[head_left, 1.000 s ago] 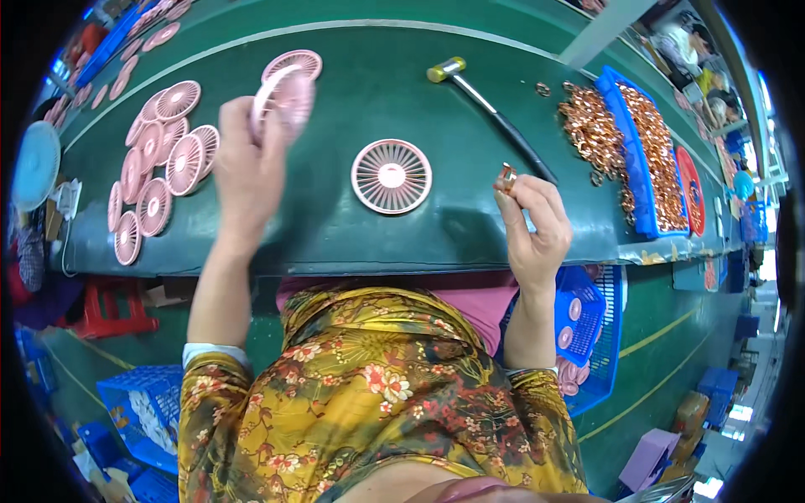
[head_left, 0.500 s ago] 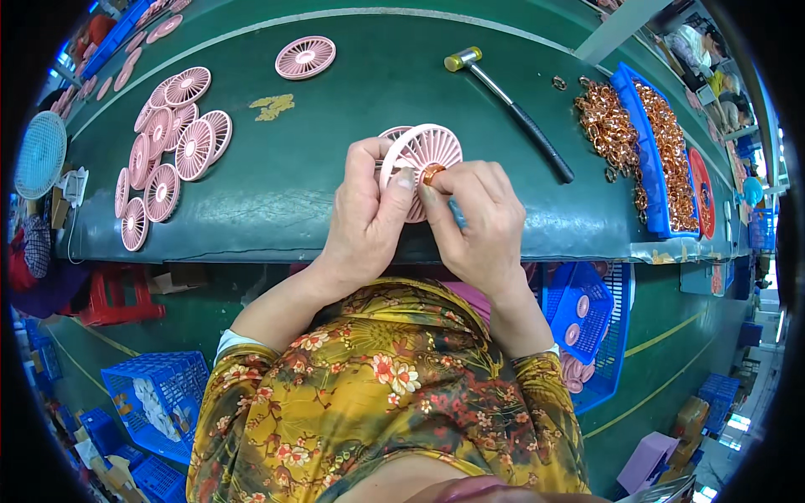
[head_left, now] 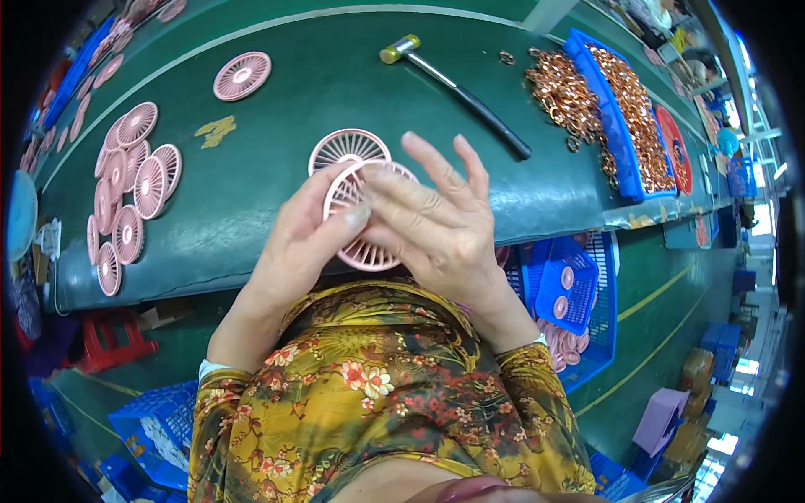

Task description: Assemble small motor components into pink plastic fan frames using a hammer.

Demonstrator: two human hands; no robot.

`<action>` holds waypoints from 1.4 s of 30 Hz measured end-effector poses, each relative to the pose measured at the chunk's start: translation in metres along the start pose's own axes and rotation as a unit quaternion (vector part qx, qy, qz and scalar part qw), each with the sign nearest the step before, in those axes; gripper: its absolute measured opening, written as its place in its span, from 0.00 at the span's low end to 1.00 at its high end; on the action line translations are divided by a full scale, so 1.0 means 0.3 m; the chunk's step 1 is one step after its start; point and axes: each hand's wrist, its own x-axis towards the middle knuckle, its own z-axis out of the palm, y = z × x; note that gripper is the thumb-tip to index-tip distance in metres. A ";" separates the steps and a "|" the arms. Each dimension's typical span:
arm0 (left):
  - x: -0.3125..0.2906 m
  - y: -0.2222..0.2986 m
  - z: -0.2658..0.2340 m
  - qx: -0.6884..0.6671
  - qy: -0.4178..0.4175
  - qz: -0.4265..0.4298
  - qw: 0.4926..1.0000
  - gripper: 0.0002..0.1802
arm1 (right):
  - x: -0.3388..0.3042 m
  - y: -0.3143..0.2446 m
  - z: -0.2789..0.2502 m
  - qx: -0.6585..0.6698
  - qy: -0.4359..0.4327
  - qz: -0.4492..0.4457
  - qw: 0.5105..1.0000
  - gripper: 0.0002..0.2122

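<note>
- Pink fan grille sits between both hands, held up just above the near edge of the green table; its round spoked face shows between the palms.
- Left hand cups the grille from the left, its thumb laid across the upper rim and its fingers curled behind: it is holding the grille.
- Right hand lies flat over the right half of the grille, fingers spread wide and pointing up and away, palm pressing on the face; whether anything small is under the palm cannot be told.
- Second pink grille lies flat on the table just beyond the held one, partly hidden by it.
- Row of pink grilles lies overlapped at the left of the table, well apart from the hands; one more single grille lies farther back.
- Hammer with a brass head lies at the back right, near a heap of copper rings beside a blue tray.
</note>
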 end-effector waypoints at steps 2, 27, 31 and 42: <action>-0.023 0.009 0.002 -0.015 -0.035 -0.028 0.999 0.29 | 0.002 -0.017 -0.038 0.029 -0.030 -0.019 0.999 0.13; 0.071 0.082 -0.296 0.668 0.049 0.194 0.717 0.27 | -0.203 0.640 -0.273 -0.222 0.048 0.412 0.882 0.12; 0.293 0.117 -0.457 0.749 0.160 0.226 0.603 0.33 | -0.261 0.743 -0.288 -0.360 0.046 0.369 0.856 0.12; 0.352 0.083 -0.661 0.522 0.343 0.226 0.748 0.18 | -0.212 0.474 -0.214 -0.071 0.146 0.302 0.939 0.05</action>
